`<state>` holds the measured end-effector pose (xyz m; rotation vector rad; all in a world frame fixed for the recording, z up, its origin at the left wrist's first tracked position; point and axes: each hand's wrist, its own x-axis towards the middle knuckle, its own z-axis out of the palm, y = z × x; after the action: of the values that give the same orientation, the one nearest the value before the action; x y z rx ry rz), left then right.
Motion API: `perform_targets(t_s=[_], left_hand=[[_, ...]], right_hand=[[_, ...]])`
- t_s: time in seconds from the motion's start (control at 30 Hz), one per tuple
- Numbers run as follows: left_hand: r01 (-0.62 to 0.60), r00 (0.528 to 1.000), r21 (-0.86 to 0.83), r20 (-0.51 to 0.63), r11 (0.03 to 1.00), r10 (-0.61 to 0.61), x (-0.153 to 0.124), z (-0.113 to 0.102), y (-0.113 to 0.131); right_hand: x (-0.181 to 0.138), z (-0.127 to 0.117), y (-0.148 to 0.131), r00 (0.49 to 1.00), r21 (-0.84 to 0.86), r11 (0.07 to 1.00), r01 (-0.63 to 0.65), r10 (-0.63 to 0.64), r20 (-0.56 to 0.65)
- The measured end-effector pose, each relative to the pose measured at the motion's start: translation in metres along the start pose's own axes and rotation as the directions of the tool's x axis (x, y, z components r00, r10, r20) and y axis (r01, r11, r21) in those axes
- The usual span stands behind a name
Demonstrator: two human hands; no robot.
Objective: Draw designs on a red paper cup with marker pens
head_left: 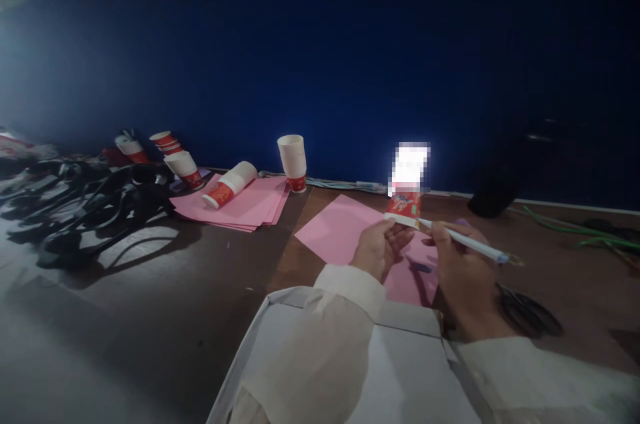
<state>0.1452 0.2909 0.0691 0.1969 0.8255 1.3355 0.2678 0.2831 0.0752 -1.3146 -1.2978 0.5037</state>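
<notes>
My left hand (383, 247) holds a red patterned paper cup (404, 207) by its near, white-edged end, above a pink sheet of paper (340, 231). Closed around a white pen (475, 243), my right hand (465, 274) is just right of the cup. The pen's front end comes close to the cup's side; whether they touch I cannot tell. A bright, blurred-out screen (413, 164) stands directly behind the cup. Dark-handled scissors (533, 314) lie on the table right of my right hand.
An open white box (290, 317) lies under my forearms. Stacked paper cups (293, 161) stand at the back, with another cup stack (233, 184) lying on pink sheets (250, 211). Black tangled gear (100, 211) fills the left. Green cables (575, 227) run at right.
</notes>
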Motion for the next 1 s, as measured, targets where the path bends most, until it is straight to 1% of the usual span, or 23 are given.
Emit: perform_targets(t_s=[0.07, 0.13, 0.17, 0.23, 0.33, 0.43, 0.53, 0.67, 0.73, 0.8, 0.9, 1.0], left_hand=[[0.001, 1.0, -0.017, -0.008, 1.0, -0.001, 0.0, 0.0, 0.0], [-0.021, 1.0, -0.042, -0.005, 0.999, 0.02, 0.001, 0.001, -0.001], [-0.037, 0.999, -0.052, 0.001, 0.998, 0.037, 0.001, 0.002, -0.002], [-0.076, 0.997, -0.055, 0.018, 0.996, 0.077, 0.0, 0.003, -0.003], [-0.104, 0.994, -0.013, 0.025, 0.995, 0.104, -0.002, 0.006, -0.004], [-0.076, 0.997, 0.038, 0.02, 0.996, 0.076, -0.005, 0.006, -0.003], [-0.071, 0.997, 0.056, 0.01, 0.996, 0.07, -0.006, 0.004, -0.002], [-0.072, 0.997, 0.046, -0.01, 0.996, 0.073, -0.004, 0.002, -0.002], [-0.083, 0.996, 0.005, -0.017, 0.997, 0.083, -0.002, 0.003, -0.003], [-0.117, 0.993, -0.05, -0.021, 0.992, 0.116, 0.0, 0.003, -0.004], [-0.168, 0.986, -0.106, -0.019, 0.98, 0.167, 0.004, 0.003, -0.005], [-0.261, 0.965, -0.185, -0.02, 0.947, 0.262, 0.01, 0.0, -0.004]], right_hand=[[-0.001, 0.001, -0.002, 1.0, 0.012, 1.0, -0.001, 0.001, 0.005], [-0.003, 0.002, -0.002, 1.0, 0.013, 1.0, 0.025, -0.025, 0.0], [-0.003, 0.002, -0.001, 0.999, 0.009, 0.999, 0.051, -0.051, 0.001], [-0.003, 0.004, 0.002, 0.991, -0.011, 0.992, 0.124, -0.124, 0.049], [0.0, 0.007, 0.008, 0.976, -0.074, 0.977, 0.201, -0.194, 0.096], [0.003, 0.007, 0.011, 0.982, -0.127, 0.974, 0.188, -0.189, 0.005], [0.003, 0.005, 0.01, 0.98, -0.121, 0.975, 0.185, -0.192, -0.047], [-0.001, 0.004, 0.005, 0.986, -0.062, 0.986, 0.156, -0.159, -0.051], [-0.003, 0.005, 0.003, 0.99, -0.037, 0.99, 0.134, -0.135, -0.03], [-0.003, 0.006, 0.003, 0.995, -0.027, 0.994, 0.102, -0.103, -0.016], [-0.002, 0.008, 0.006, 1.0, -0.004, 1.0, 0.013, -0.013, -0.005], [0.001, 0.007, 0.011, 0.997, 0.034, 0.997, -0.074, 0.074, -0.012]])
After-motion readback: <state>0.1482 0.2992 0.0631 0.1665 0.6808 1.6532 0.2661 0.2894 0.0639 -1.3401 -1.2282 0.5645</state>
